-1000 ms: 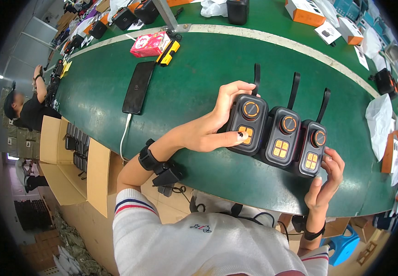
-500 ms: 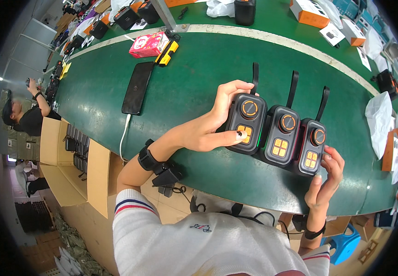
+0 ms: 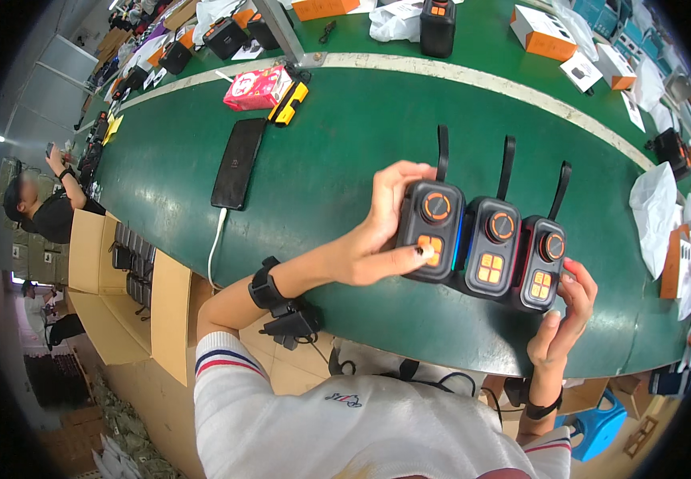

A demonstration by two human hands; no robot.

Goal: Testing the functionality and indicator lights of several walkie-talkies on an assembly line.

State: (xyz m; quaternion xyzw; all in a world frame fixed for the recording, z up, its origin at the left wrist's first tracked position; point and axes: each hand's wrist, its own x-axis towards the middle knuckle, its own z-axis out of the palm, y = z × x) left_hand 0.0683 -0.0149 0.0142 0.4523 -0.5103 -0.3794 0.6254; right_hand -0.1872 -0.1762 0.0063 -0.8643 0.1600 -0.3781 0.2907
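Three black boxes that look like portable speakers stand side by side, each with an orange-ringed knob, orange buttons and a black strap loop. My left hand [image 3: 377, 231] grips the left speaker [image 3: 430, 209], fingers along its far left side and thumb on its orange buttons. A blue light strip glows on that speaker's right edge. Between the other two is the middle speaker [image 3: 491, 246], touched by neither hand. My right hand [image 3: 565, 319] is curled against the right side and lower corner of the right speaker [image 3: 538, 270]. A reddish glow shows along its left edge.
On the green table [image 3: 345, 152] lie a black phone [image 3: 238, 164] with a white cable, a pink packet [image 3: 256, 88] and a yellow-black object [image 3: 289, 104]. An open carton [image 3: 171, 307] stands at left. Beyond the white strip are boxes and plastic bags. Another person [image 3: 46, 203] is far left.
The left speaker's light strip has turned from green to blue. The whole scene sits slightly lower in view. Both hands keep their hold, and my left thumb stays on the buttons.
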